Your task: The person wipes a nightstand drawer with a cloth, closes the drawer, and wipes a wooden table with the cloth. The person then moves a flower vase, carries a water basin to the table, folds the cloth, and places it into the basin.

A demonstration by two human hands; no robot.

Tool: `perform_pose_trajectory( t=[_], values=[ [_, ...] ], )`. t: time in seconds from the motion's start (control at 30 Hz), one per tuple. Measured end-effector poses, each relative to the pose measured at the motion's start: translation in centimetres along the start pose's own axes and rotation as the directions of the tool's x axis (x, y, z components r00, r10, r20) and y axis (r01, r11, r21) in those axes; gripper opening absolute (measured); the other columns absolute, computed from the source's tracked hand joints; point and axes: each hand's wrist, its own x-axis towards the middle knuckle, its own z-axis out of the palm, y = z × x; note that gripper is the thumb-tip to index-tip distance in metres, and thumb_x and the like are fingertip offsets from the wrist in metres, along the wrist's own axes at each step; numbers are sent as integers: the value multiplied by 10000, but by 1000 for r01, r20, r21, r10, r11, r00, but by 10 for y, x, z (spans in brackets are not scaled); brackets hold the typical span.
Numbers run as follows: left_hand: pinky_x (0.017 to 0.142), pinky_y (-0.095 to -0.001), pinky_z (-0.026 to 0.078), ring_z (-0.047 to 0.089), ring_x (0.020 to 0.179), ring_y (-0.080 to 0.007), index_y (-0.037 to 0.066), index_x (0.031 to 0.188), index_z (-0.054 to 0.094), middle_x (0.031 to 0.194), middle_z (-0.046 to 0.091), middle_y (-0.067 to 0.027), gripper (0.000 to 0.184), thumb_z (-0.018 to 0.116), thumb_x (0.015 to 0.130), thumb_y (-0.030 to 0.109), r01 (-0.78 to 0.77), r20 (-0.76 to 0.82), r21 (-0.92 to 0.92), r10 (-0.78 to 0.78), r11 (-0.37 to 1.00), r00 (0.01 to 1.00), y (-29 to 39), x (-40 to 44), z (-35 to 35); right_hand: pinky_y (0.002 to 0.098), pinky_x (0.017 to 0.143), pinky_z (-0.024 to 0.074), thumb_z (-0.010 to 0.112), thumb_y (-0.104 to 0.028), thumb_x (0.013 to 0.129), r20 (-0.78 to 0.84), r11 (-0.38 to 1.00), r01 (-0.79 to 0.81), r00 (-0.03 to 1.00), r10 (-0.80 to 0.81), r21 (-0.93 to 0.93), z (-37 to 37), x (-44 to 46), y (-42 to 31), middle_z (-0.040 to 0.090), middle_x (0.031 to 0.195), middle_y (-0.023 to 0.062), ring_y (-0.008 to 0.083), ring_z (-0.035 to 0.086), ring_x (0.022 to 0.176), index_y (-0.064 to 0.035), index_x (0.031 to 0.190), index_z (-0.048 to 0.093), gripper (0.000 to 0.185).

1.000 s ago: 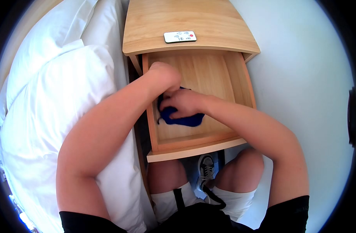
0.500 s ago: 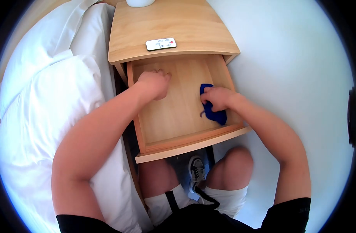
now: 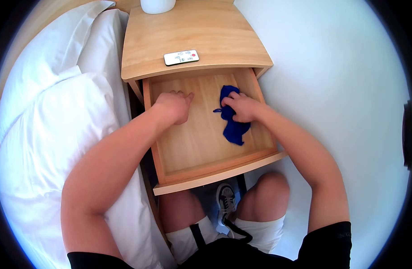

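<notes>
Blue cloth (image 3: 235, 133) looks light, limp, likely best bunched mid-length; right fingers (image 3: 228, 101) half-curled over it, pinching or pressing unclear; left fingers (image 3: 190, 97) loosely bent, visibly empty.

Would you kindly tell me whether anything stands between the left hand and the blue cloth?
Nothing visible does: only the drawer floor lies between the left hand and the blue cloth. The right hand is on the cloth, from the opposite side.

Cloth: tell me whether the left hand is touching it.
No, only the right hand touches the cloth; the left hand is apart from it.
</notes>
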Motion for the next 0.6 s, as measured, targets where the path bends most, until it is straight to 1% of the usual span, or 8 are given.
perform_pose_trajectory(
  t=[0.1, 0.17, 0.2, 0.33, 0.37, 0.43, 0.57, 0.6],
  values=[
    [1138, -441, 427, 450, 1432, -326, 126, 1608, 312, 1572, 436, -175, 688, 475, 942, 173, -24, 72, 44, 21, 999, 997, 1, -2, -5, 496, 1038, 482, 810, -196, 753, 75, 996, 40, 996, -46, 74, -4, -25, -12, 508, 1404, 160, 439, 510, 1253, -188, 1351, 542, 656],
    [1100, -431, 463, 492, 1394, -318, 122, 1579, 373, 1528, 493, -147, 672, 514, 922, 136, -24, 18, 45, 24, 999, 1000, 0, 2, 2, 492, 1019, 497, 837, -199, 723, 273, 987, 59, 962, -17, -146, -9, -29, -28, 506, 1407, 164, 451, 519, 1250, -161, 1350, 545, 693],
    [1062, -421, 498, 534, 1355, -309, 118, 1550, 434, 1485, 550, -120, 658, 553, 903, 98, -26, -33, 49, 28, 998, 999, 1, 2, 5, 474, 978, 523, 833, -173, 719, 210, 960, 86, 977, -29, -267, 8, -28, -32, 590, 1333, 187, 423, 589, 1200, -115, 1335, 569, 673],
    [1054, -426, 505, 548, 1342, -310, 124, 1513, 489, 1446, 586, -122, 613, 555, 904, 97, -34, -1, 30, 34, 999, 999, 1, -1, -4, 450, 925, 543, 786, -133, 732, 482, 949, 83, 873, 78, -303, 5, -35, -58, 713, 1154, 216, 342, 686, 1109, -72, 1320, 610, 617],
    [1094, -431, 468, 505, 1382, -312, 128, 1542, 444, 1496, 532, -132, 632, 519, 914, 133, -31, 59, 48, 28, 998, 998, 1, -2, -7, 450, 925, 543, 786, -133, 732, 481, 948, 76, 873, 86, -308, 7, -35, -59, 713, 1154, 216, 342, 686, 1109, -72, 1320, 610, 617],
    [1133, -437, 432, 463, 1421, -315, 133, 1571, 400, 1546, 479, -143, 653, 483, 924, 170, -31, 103, 58, 25, 998, 994, 1, -2, -10, 457, 902, 542, 780, -163, 714, 621, 993, -19, 779, 85, -113, 9, -38, -60, 690, 1223, 213, 359, 665, 1147, -66, 1350, 598, 669],
    [1114, -427, 452, 476, 1412, -303, 142, 1561, 423, 1528, 506, -130, 645, 480, 919, 165, -33, 67, 59, 29, 998, 997, -2, 3, -2, 424, 866, 526, 737, -168, 712, 685, 952, -223, 728, 18, 212, 13, -38, -24, 696, 1156, 138, 298, 654, 1062, -92, 1307, 599, 616],
    [1105, -425, 460, 481, 1409, -299, 145, 1559, 428, 1524, 513, -126, 645, 480, 917, 163, -40, 53, 60, 37, 997, 998, -3, 2, -3, 424, 866, 526, 737, -168, 712, 685, 954, -219, 728, 19, 207, 9, -37, -19, 696, 1156, 138, 298, 654, 1062, -92, 1307, 599, 616]
  ],
)
